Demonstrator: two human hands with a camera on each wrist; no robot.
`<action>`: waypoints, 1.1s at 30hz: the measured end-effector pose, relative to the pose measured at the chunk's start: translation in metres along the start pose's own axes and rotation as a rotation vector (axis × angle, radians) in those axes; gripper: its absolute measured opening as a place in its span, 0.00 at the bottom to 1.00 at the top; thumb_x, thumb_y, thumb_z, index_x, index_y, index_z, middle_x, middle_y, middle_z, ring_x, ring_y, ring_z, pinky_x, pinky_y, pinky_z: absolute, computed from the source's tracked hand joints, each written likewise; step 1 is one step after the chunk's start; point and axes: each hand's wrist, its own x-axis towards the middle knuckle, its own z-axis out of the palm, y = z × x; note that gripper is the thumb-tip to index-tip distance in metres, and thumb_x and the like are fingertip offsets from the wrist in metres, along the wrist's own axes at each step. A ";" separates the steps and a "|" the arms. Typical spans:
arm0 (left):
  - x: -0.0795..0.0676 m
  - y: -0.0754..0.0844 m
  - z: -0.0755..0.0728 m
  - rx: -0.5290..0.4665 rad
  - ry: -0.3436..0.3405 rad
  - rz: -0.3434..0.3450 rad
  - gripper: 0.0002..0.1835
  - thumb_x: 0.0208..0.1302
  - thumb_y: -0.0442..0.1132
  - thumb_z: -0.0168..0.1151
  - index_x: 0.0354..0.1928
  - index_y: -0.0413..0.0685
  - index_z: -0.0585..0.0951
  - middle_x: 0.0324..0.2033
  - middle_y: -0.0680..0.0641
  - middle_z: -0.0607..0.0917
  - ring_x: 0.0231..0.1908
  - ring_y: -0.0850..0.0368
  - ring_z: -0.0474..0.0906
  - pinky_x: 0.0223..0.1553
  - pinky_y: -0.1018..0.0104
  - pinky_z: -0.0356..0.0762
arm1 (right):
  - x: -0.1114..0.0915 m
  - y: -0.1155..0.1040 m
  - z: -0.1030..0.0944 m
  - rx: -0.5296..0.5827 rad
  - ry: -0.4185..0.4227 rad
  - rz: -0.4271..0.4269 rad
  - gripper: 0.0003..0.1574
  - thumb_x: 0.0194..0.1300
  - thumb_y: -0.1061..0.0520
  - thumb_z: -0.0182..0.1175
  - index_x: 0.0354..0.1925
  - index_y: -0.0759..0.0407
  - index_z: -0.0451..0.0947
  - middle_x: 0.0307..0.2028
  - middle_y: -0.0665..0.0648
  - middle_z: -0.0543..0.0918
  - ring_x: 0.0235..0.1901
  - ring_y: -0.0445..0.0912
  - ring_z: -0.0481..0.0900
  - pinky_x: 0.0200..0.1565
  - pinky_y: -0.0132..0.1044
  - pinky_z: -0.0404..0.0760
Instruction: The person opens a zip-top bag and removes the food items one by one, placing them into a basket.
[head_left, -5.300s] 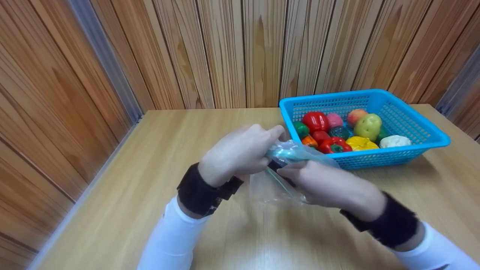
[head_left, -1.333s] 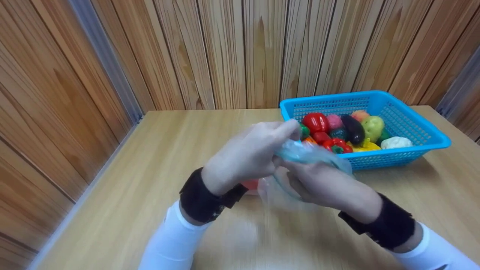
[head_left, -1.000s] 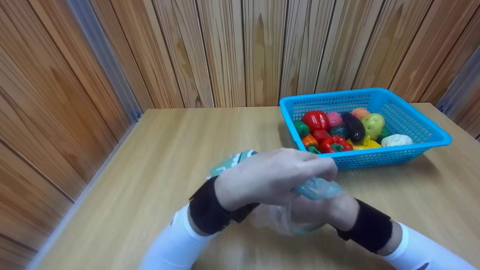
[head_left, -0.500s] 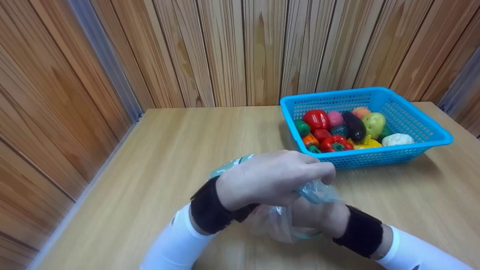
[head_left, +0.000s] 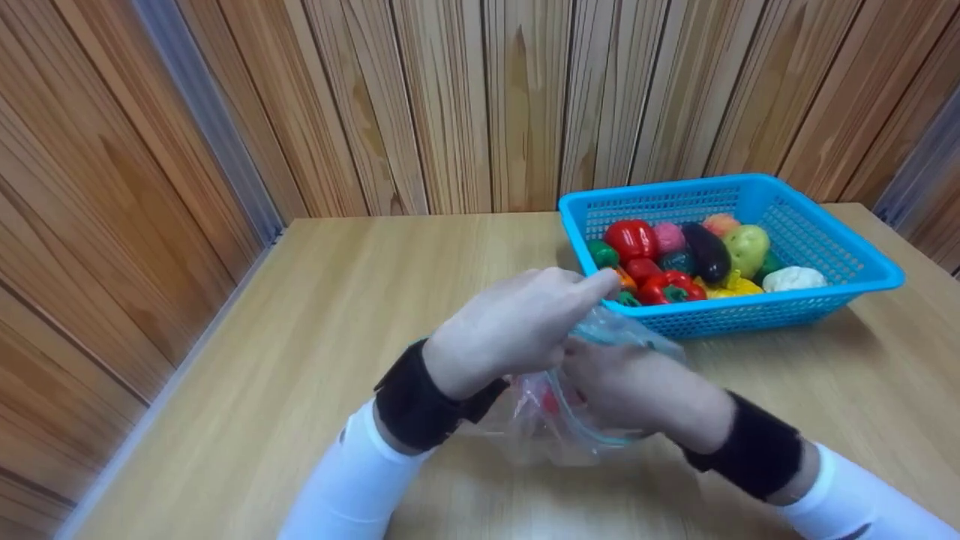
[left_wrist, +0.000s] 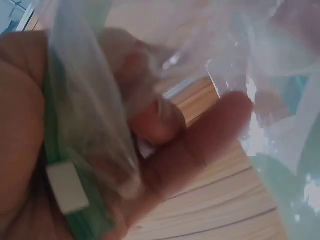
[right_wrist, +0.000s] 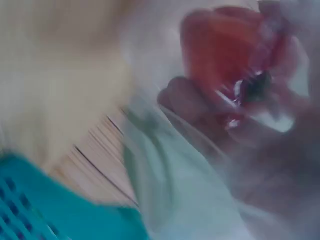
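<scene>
My left hand [head_left: 517, 322] grips the top edge of a clear zip bag [head_left: 540, 442]. In the left wrist view a green zip strip [left_wrist: 92, 225] with a white slider [left_wrist: 67, 187] runs across the palm, and the forefinger points outward. My right hand [head_left: 645, 386] reaches through the bag's mouth, its fingertips hidden in the head view. Seen from the right wrist, its fingers [right_wrist: 187, 97] curl against a red bell pepper [right_wrist: 220, 50] with a green stem, inside the plastic. A little of that red shows through the bag in the head view.
Behind the right hand stands a blue basket [head_left: 757, 315] of produce, including an eggplant [head_left: 705, 253], a red pepper [head_left: 673, 287], a yellow pepper [head_left: 731, 286] and a white piece [head_left: 795, 279]. A wood-panelled wall [head_left: 450, 105] closes off the table's back.
The eggplant, at the right hand in the bag 5.3 s ago, now lies in the basket. Since half a second ago, both hands have moved up toward the basket and the bag's mouth has spread wider.
</scene>
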 end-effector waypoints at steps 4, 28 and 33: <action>-0.005 -0.007 -0.005 0.029 0.076 -0.096 0.19 0.62 0.31 0.66 0.52 0.47 0.73 0.34 0.48 0.83 0.34 0.57 0.81 0.34 0.72 0.80 | -0.008 0.007 -0.028 0.006 0.240 -0.083 0.45 0.46 0.50 0.78 0.61 0.52 0.72 0.51 0.53 0.82 0.42 0.46 0.81 0.41 0.37 0.85; 0.003 -0.080 0.011 0.497 0.728 -0.071 0.12 0.64 0.25 0.56 0.37 0.48 0.86 0.31 0.50 0.85 0.29 0.55 0.80 0.24 0.69 0.74 | -0.028 0.156 0.000 0.196 0.319 0.648 0.47 0.71 0.47 0.59 0.79 0.42 0.48 0.63 0.75 0.68 0.55 0.67 0.70 0.46 0.65 0.78; 0.003 -0.126 0.024 0.370 0.652 -0.224 0.09 0.61 0.26 0.60 0.40 0.45 0.84 0.42 0.46 0.85 0.37 0.51 0.83 0.34 0.63 0.82 | -0.023 0.160 0.008 0.210 0.200 0.656 0.44 0.71 0.51 0.56 0.79 0.48 0.50 0.66 0.76 0.66 0.63 0.70 0.64 0.54 0.71 0.72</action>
